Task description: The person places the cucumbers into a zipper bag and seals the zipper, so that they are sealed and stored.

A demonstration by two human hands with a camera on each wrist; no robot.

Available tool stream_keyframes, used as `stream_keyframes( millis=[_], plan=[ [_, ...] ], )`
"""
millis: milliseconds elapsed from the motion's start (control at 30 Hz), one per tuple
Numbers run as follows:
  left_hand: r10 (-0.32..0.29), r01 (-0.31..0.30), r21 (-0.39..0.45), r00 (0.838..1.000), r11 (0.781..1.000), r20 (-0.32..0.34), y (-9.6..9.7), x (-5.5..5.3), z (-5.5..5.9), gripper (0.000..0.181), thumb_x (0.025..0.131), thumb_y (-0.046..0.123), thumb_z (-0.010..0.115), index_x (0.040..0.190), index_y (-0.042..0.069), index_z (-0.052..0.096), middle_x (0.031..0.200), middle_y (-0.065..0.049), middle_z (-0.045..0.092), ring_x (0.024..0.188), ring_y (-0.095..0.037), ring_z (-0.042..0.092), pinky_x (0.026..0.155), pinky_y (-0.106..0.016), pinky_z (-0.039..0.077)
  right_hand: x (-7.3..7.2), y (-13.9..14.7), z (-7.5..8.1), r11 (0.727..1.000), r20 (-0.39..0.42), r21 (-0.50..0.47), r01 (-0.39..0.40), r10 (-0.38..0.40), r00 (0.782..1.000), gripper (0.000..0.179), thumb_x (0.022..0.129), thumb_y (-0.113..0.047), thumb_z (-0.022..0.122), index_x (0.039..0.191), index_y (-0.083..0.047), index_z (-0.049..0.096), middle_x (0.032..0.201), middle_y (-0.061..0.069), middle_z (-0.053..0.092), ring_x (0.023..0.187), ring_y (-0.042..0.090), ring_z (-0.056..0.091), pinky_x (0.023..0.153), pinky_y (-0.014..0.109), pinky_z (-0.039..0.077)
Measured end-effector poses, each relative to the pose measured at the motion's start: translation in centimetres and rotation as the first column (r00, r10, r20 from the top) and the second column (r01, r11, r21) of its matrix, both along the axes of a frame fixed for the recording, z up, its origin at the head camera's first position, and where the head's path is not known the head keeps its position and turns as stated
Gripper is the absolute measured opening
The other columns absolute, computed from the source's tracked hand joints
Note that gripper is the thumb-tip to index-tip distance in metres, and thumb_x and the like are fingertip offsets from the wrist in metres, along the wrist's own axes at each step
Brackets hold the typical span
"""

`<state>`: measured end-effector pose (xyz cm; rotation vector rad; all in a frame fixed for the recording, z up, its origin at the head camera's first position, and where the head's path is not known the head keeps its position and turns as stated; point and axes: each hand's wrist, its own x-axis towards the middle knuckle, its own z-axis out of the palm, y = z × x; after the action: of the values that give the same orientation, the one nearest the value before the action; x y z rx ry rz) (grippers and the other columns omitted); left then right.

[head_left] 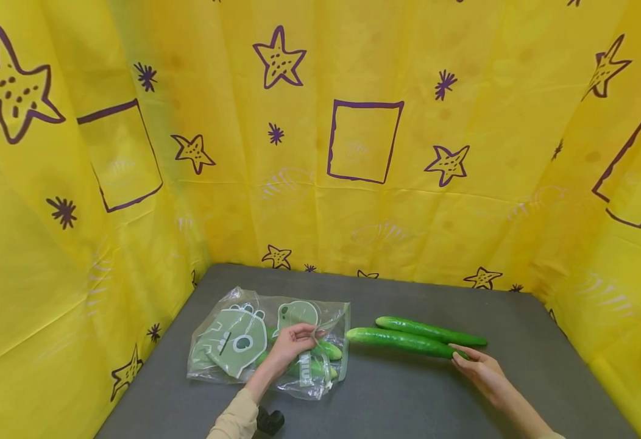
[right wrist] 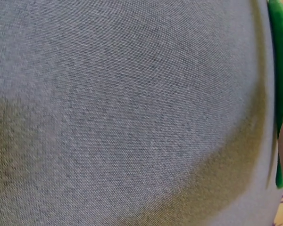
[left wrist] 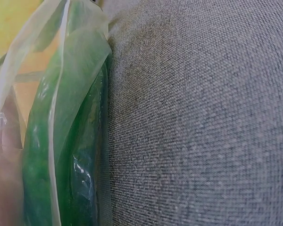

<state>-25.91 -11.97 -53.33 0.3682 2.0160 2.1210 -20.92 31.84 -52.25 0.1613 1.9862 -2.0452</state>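
Two hands are holding on: the right hand pinches the dark end of a long, shiny green cucumber, and the left hand pinches a clear plastic bag with green cartoon pictures near its three o'clock side. From the right fingers, which are nearer, the cucumber stretches toward nine o'clock, tipped a bit toward ten. It is long side to side, and its pale end points at the bag, right by the edge; I can't tell if they touch. Just beyond it, toward twelve o'clock, a second green cucumber points nearly the same way. In the bag, two more green cucumbers point their pale ends toward three o'clock. A gray cloth-topped table is underneath.
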Motion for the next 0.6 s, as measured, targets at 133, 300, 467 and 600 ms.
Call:
stream_keyframes(
  millis=[133, 300, 467, 600],
  plan=[
    [0.002, -0.002, -0.004, 1.0, 1.0, 0.003, 0.0, 0.1, 0.1, 0.04, 0.079, -0.005, 0.061, 0.117, -0.017, 0.053, 0.111, -0.024, 0.067, 0.089, -0.006, 0.068, 0.078, -0.02, 0.055, 0.1, -0.3, -0.3, 0.999, -0.01, -0.037, -0.017, 0.016, 1.0, 0.021, 0.092, -0.013, 0.059, 0.097, -0.032, 0.067, 0.102, -0.018, 0.057, 0.095, -0.007, 0.06, 0.089, 0.013, 0.049],
    [0.006, -0.006, -0.011, 1.0, 1.0, 0.0, -0.1, 0.2, 0.3, 0.04, 0.081, -0.005, 0.06, 0.118, -0.017, 0.053, 0.112, -0.026, 0.066, 0.092, -0.012, 0.068, 0.078, -0.019, 0.055, 0.1, -0.8, -0.6, 0.999, -0.013, -0.029, -0.022, 0.022, 1.0, 0.02, 0.092, -0.013, 0.06, 0.104, -0.028, 0.067, 0.106, -0.016, 0.054, 0.096, -0.006, 0.061, 0.09, 0.014, 0.049],
    [0.008, -0.008, -0.014, 1.0, 1.0, 0.002, -0.1, 0.3, 0.4, 0.04, 0.082, -0.005, 0.059, 0.119, -0.017, 0.052, 0.115, -0.031, 0.062, 0.097, -0.019, 0.068, 0.078, -0.018, 0.054, 0.1, -1.2, -0.8, 0.999, -0.02, -0.027, -0.026, 0.025, 0.999, 0.02, 0.091, -0.015, 0.062, 0.105, -0.028, 0.067, 0.106, -0.018, 0.054, 0.096, -0.006, 0.061, 0.09, 0.015, 0.049],
    [0.008, -0.008, -0.015, 1.0, 1.0, -0.002, -0.1, 0.3, 0.4, 0.04, 0.081, -0.005, 0.06, 0.119, -0.018, 0.052, 0.115, -0.031, 0.063, 0.098, -0.021, 0.068, 0.079, -0.019, 0.055, 0.1, -1.5, -1.0, 1.0, -0.03, -0.005, -0.019, 0.018, 0.999, 0.021, 0.091, -0.014, 0.062, 0.109, -0.024, 0.067, 0.108, -0.016, 0.054, 0.096, -0.005, 0.061, 0.089, 0.015, 0.05]
  ],
)
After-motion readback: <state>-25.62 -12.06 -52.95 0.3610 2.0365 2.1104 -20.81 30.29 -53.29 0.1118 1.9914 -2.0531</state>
